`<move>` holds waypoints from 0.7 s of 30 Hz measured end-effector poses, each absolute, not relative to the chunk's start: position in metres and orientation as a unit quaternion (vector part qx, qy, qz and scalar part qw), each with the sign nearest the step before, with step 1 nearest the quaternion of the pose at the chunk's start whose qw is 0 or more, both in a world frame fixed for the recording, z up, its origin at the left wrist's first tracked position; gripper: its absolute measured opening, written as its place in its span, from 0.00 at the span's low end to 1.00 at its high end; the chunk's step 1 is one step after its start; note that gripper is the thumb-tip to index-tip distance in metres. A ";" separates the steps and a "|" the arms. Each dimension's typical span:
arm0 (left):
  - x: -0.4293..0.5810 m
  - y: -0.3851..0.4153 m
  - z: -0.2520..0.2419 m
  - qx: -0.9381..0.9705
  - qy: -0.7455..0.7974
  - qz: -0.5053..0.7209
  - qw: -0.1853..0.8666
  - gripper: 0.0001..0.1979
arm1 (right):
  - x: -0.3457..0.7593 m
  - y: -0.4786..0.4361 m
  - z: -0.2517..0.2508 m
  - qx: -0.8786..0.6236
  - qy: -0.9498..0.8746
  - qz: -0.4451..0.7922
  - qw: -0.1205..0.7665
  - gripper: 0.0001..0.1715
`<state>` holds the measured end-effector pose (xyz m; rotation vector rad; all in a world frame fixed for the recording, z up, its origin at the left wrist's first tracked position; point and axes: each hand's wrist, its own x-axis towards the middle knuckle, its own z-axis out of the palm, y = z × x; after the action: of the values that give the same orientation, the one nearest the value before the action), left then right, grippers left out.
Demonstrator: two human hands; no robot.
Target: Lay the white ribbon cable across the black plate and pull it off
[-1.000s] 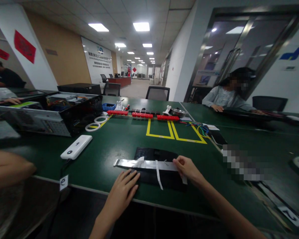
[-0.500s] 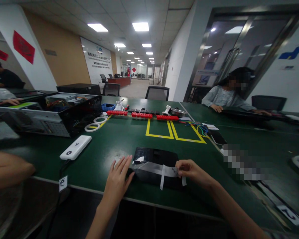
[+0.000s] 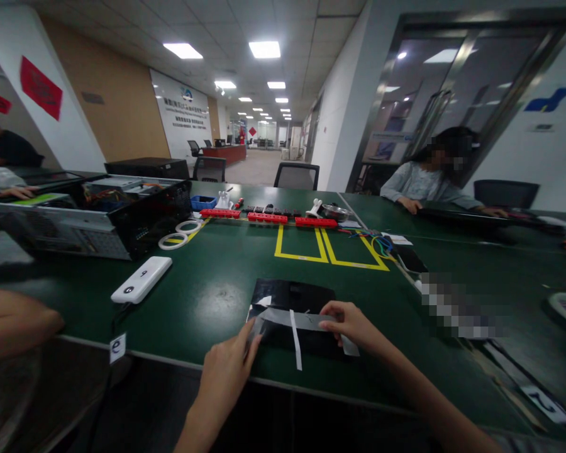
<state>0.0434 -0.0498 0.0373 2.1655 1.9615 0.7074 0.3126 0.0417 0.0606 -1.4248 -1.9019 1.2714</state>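
A flat black package (image 3: 290,292) with a glossy plastic-like surface lies on the green table in front of me. Across it runs a pale, partly see-through strip (image 3: 287,318) that looks like tape or film. My left hand (image 3: 229,362) pinches the strip's left end, at the package's left edge. Closed on the right part of the same strip is my right hand (image 3: 349,324), fingertips together, with a loose end hanging below. A narrow white strip (image 3: 296,349) crosses the pale one and dangles toward the table's front edge.
An open computer case (image 3: 122,220) stands at left, near two white rings (image 3: 173,241) and a white power bank (image 3: 141,280). Red strips (image 3: 267,218) line the back, behind yellow tape frames (image 3: 302,258). Coloured wires (image 3: 382,245) and a phone (image 3: 411,259) lie right. Other people sit on both sides.
My left hand, flat and spread beside the package before, has moved right and closed on the strip's left end. The strip now looks lifted, and my right hand has shifted slightly left.
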 end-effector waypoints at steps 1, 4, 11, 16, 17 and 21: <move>0.042 -0.050 0.040 0.718 0.661 0.213 0.038 0.16 | 0.311 0.041 0.060 -0.521 -0.692 0.450 0.218 0.18; 0.039 -0.050 0.046 0.711 0.679 0.184 0.001 0.15 | 0.307 0.038 0.061 -0.532 -0.701 0.421 0.220 0.15; 0.057 -0.034 0.045 0.789 0.556 0.243 -0.096 0.15 | 0.298 0.031 0.068 -0.578 -0.689 0.379 0.218 0.08; 0.080 -0.028 0.034 0.862 0.456 0.215 -0.048 0.21 | 0.297 0.026 0.066 -0.584 -0.681 0.384 0.216 0.08; 0.082 -0.028 0.033 0.864 0.455 0.210 -0.042 0.21 | 0.296 0.024 0.066 -0.585 -0.680 0.388 0.212 0.08; 0.082 -0.028 0.031 0.868 0.455 0.197 -0.028 0.22 | 0.297 0.024 0.066 -0.582 -0.675 0.404 0.206 0.10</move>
<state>0.0824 -0.0275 0.0309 2.7768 1.4560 0.6290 0.2966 0.0237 0.0660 -1.6213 -1.8823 1.1247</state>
